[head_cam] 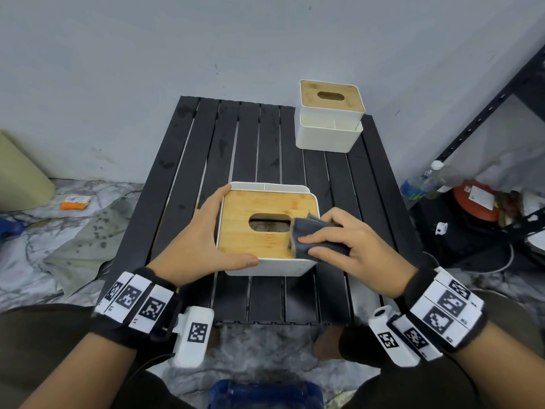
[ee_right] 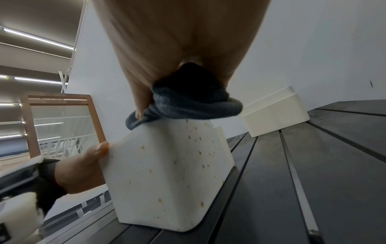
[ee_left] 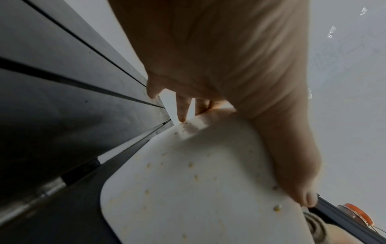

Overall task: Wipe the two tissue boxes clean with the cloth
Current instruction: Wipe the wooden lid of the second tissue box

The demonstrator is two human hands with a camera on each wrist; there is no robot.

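Two tissue boxes counted: near box [head_cam: 267,231] at frame centre, speckled white sides, bamboo lid, slot dark; far box [head_cam: 330,113] upper right. One grey cloth [head_cam: 312,237] gripped by right hand [head_cam: 351,246] on near lid. Left hand [head_cam: 200,240] clasping near box's left side. Black slatted desk [head_cam: 206,172]; grey wall [head_cam: 147,54] behind.

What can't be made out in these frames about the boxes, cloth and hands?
- Near tissue box: what is inside is too dark to tell in the head view.
- Cloth: its wiping face is covered by the right hand.
- Far tissue box: rear sides face away; spots too small to judge.
- Left hand: fingertips behind the box in the left wrist view.
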